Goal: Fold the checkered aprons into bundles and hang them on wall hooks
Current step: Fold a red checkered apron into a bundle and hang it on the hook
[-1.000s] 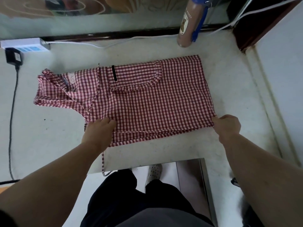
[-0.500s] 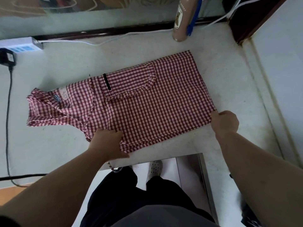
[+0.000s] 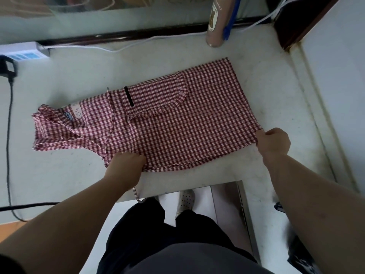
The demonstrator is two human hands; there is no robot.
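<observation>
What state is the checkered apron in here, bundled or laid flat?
Laid flat, not bundled: the checkered apron lies spread on the counter, with the left hand and right hand gripping its near edge.
</observation>
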